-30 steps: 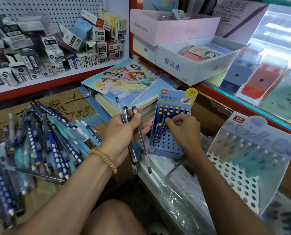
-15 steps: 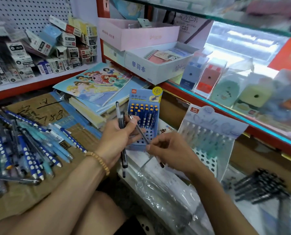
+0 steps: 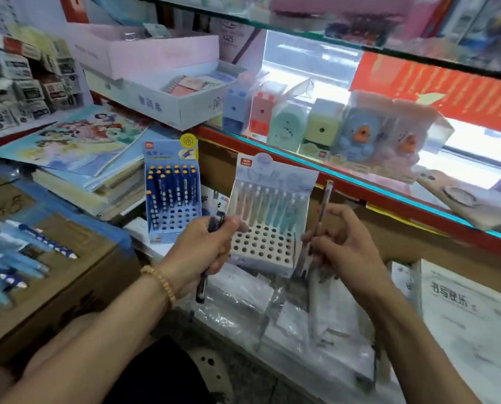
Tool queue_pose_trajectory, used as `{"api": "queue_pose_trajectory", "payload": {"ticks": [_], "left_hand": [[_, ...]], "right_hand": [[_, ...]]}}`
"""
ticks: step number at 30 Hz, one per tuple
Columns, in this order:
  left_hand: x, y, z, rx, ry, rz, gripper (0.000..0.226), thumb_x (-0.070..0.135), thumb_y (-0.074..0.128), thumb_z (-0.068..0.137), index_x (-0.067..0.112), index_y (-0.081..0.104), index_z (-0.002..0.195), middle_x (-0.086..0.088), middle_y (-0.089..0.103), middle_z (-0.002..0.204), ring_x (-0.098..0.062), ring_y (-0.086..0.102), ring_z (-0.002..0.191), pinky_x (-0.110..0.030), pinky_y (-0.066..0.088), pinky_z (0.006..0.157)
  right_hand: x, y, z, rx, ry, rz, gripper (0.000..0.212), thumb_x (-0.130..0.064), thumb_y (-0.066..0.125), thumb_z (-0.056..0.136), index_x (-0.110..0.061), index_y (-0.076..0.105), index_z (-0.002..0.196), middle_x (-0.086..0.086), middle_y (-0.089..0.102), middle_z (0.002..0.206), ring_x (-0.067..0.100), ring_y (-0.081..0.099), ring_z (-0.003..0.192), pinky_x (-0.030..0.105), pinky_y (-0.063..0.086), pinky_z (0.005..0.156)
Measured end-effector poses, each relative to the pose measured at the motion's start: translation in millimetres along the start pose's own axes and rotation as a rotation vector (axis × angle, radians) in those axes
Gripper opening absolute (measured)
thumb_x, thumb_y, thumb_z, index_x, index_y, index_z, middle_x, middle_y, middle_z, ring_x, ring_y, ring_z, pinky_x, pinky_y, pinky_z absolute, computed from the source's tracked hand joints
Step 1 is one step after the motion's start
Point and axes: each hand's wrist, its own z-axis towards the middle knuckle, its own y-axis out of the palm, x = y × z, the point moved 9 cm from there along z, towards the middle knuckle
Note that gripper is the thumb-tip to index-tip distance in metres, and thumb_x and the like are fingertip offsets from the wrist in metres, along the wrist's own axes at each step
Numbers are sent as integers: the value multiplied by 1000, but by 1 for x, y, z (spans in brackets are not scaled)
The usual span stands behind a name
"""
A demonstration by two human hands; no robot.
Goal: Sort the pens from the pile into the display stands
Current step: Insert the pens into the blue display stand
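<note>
A stationery shop seen from above the person's hands. A glass shelf (image 3: 360, 176) with a red edge runs across the right, carrying a row of pastel sharpeners. At left, a cardboard box (image 3: 68, 275) bears the pile (image 3: 13, 258) of pens, blue ones with white dots and pale ones mixed; too blurred to count, but many are left.

Two display stands sit upright near the middle. The blue stand (image 3: 172, 196) holds two back rows of dotted blue pens, roughly a dozen, plus a few down its left side; most front holes are empty. The white stand (image 3: 268, 217), just to its right, holds about eight or nine pastel pens in its back rows, with several rows of holes open in front. Judged from this, sorting is partly done, well short of finished.

The left hand (image 3: 198, 252), a bead bracelet at the wrist, grips dark pens (image 3: 207, 258) in a closed fist, perhaps two or three. The right hand (image 3: 342, 243) pinches one slim pen (image 3: 322, 217), upright and slightly tilted, just right of the white stand and not yet in any hole.
</note>
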Motion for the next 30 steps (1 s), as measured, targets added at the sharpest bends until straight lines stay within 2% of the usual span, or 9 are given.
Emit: {"api": "queue_pose_trajectory", "payload": {"ticks": [3,6,9,12,15,18,24,28,30], "left_hand": [[-12,44,-1,-49,-127,-132,45,46,52,95,2,64,100,5,30,47,-8,25,32,-17,19,32],[-26,78,-2,-79,-247,-347,56,52,36,98,4,65,93,2,33,47,-11,27,33,-16,20,35],[-43,93,-2,-52,-261,-442,46,31,28,98,2,63,97,1,36,51,-14,32,38,-18,24,37],[-58,95,-2,21,-253,-442,28,22,35,102,6,58,95,1,41,52,-13,39,41,-20,30,36],[-59,92,-2,43,-212,-339,22,18,42,104,9,57,92,1,47,57,-12,45,49,-21,35,39],[-55,86,-4,59,-158,-196,21,21,48,102,10,65,95,1,51,63,-11,48,56,-23,37,47],[-55,79,-6,103,-129,-156,17,24,60,95,12,71,93,3,58,67,-8,54,64,-22,41,59],[-56,78,-4,107,-130,-172,15,24,65,91,11,72,94,4,61,63,0,55,49,-14,43,50],[-55,78,-4,105,-123,-160,15,24,68,89,12,71,96,3,63,67,2,54,47,-13,42,49]], "right_hand": [[5,-45,-15,199,-29,43,11,-12,46,103,-12,56,98,9,68,74,18,56,49,28,45,42],[14,-82,-28,354,-75,46,37,-29,35,107,-7,59,89,12,63,70,17,53,49,26,45,44],[21,-107,-39,451,-120,-98,32,-25,48,104,-3,64,88,2,60,58,12,55,51,23,47,49],[31,-125,-46,552,-127,-108,6,-13,60,97,-10,57,101,-1,62,60,14,61,53,30,54,57],[43,-127,-44,548,-109,-115,20,-7,63,95,-11,49,110,11,64,71,25,69,64,45,59,68],[48,-123,-38,514,-83,-174,19,-8,64,94,-11,49,106,12,66,74,24,72,69,50,59,71],[59,-102,-19,401,-50,-432,18,-17,66,94,-22,50,99,1,69,78,17,66,59,39,55,58],[72,-95,-12,337,-15,-582,19,-15,69,91,-19,59,106,-5,66,89,10,63,79,24,50,64],[72,-93,-11,334,-14,-637,14,-15,71,89,-16,64,100,-7,66,86,6,61,78,18,44,62]]}}
